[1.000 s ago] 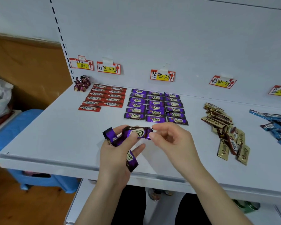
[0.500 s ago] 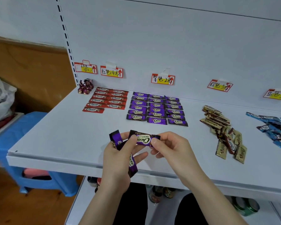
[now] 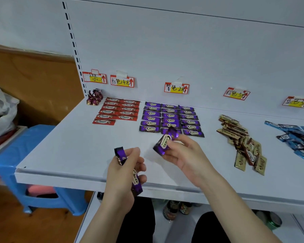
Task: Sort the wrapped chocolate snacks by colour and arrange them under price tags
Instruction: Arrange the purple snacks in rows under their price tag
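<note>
Grip of the right hand (image 3: pixel 184 155) pinches one purple bar (image 3: pixel 164 142) above the shelf (image 3: pixel 68 146), just before the purple rows (image 3: pixel 170 118). The left hand (image 3: pixel 121 179) clasps further purple bars (image 3: pixel 136 182), number unclear. Eighteen purple and eleven red bars (image 3: pixel 118 110) lie under five price tags (image 3: pixel 176 88).

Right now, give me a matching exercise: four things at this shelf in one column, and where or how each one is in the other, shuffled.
1. red bars
2. gold bars
3. blue bars
4. right hand

a. loose pile at the right edge
b. neat rows at the left
c. pinches one purple bar
d. loose pile right of centre

Pairs: 1-b, 2-d, 3-a, 4-c
</note>
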